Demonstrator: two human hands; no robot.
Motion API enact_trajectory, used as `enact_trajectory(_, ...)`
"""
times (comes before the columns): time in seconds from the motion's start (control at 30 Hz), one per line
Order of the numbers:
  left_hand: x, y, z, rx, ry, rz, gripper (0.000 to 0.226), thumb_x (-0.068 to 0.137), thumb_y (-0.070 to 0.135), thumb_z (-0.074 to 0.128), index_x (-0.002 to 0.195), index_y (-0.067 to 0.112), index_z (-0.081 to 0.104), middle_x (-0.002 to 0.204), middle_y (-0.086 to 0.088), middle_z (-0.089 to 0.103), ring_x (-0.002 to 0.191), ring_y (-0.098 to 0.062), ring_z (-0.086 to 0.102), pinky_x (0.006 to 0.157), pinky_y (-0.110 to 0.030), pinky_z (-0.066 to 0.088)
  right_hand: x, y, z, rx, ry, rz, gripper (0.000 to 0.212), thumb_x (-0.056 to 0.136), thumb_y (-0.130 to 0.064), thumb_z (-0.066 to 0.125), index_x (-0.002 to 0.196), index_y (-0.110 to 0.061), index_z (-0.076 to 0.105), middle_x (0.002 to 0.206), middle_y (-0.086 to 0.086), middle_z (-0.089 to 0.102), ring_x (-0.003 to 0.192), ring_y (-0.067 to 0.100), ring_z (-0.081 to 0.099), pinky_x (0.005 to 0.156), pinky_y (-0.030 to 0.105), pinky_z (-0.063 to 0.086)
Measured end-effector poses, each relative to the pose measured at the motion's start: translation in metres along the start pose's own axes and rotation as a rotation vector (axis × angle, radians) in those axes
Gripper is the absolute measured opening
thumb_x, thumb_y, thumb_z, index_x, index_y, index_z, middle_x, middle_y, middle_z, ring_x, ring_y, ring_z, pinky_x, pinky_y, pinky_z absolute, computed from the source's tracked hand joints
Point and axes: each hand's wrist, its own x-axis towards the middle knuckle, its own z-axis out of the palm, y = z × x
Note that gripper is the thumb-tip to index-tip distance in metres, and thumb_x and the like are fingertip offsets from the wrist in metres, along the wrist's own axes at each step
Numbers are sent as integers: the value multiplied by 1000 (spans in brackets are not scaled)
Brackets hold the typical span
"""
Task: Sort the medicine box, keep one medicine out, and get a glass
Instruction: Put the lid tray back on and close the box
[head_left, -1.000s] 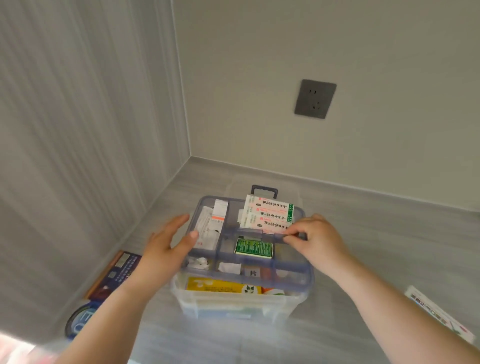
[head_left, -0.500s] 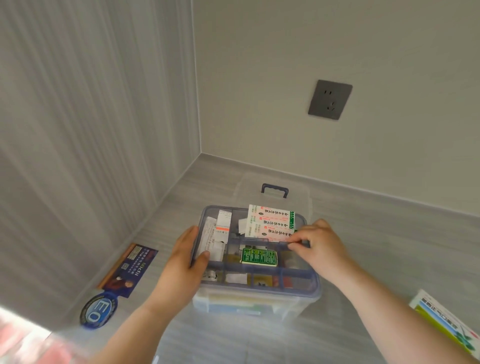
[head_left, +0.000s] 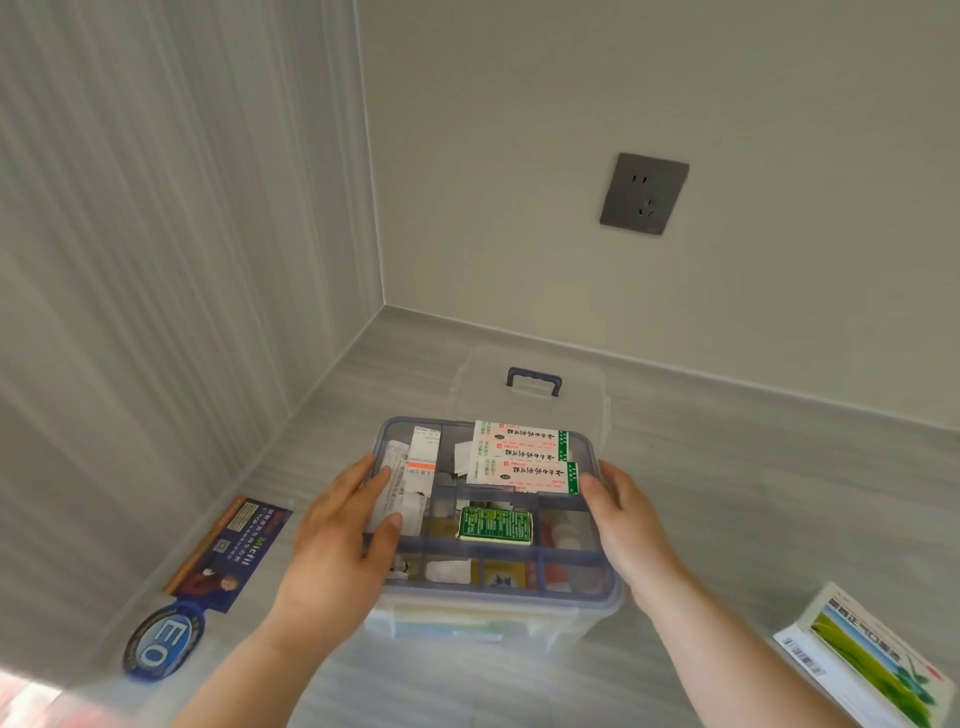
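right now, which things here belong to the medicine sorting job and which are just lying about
Job: clear plastic medicine box with blue divider tray; its clear lid with blue handle; white-and-green cartons; small green pack; green-and-white carton at right.
Lying about: dark blue leaflet; round blue EO sticker; grey wall socket.

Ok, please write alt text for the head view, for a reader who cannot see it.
The left hand and right hand grip the sides of a blue divided tray atop a clear medicine box on a grey counter. White packets and a green pack lie in the tray.
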Motion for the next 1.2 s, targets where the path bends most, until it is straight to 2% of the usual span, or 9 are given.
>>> enact_trajectory(0.13,6,1,-1,0,26,-33,42,88,14,49,129,16,41,147,-2,31,134,-21,27,113,-41,22,14,-10,6,-9,-16,-34,33,92,-21,38,122,-9,46,124,12,57,100,19,50,86,30,38)
enact_trajectory(0.27,24,0,-6,131,49,-36,42,88,20,48,129,19,40,147,-1,31,134,-21,25,113,-39,11,36,-17,18,11,-29,-21,37,92,-23,39,126,-10,42,129,13,54,110,26,51,90,32,38)
enact_trajectory(0.47,59,9,-7,209,78,118,42,88,19,48,130,18,40,144,-3,36,134,-19,27,113,-34,7,84,-12,13,145,190,-105,39,92,-24,41,127,-7,41,133,15,48,113,21,46,80,11,27)
enact_trajectory(0.57,72,10,2,273,-25,146,45,90,28,41,134,22,30,149,3,26,137,-13,19,113,-29,4,125,-5,1,-149,152,-115,42,90,-24,45,129,-7,40,139,17,41,126,29,38,107,33,29)
enact_trajectory(0.63,75,7,4,316,-70,143,45,92,35,35,135,25,26,150,6,24,136,-9,19,112,-26,4,148,-3,-4,-398,104,-145,44,90,-23,45,131,-10,38,143,14,37,130,31,31,110,36,24)
enact_trajectory(0.8,77,3,9,378,-71,145,64,78,53,13,135,27,26,146,6,32,136,-5,21,107,-20,2,194,-7,10,-736,-13,-247,42,90,-20,43,131,-11,39,140,12,43,129,30,32,107,37,26)
enact_trajectory(0.97,78,1,8,350,-63,131,81,64,59,1,135,28,27,146,8,30,125,6,13,106,-19,-1,210,-5,31,-774,-36,-307,26,89,-16,42,102,-3,61,104,22,64,100,35,53,84,37,42)
enact_trajectory(1.07,78,0,9,324,-51,129,65,77,55,10,136,30,21,147,9,27,120,9,10,106,-17,-3,210,-6,30,-676,-34,-283,23,89,-14,42,95,-1,61,96,25,65,88,37,58,72,36,44)
enact_trajectory(1.2,79,-3,11,264,5,139,51,91,27,38,137,28,16,147,5,30,131,-3,22,104,-16,-1,204,-11,10,-635,81,-327,22,90,-14,43,97,-3,60,97,24,66,90,39,58,79,38,42)
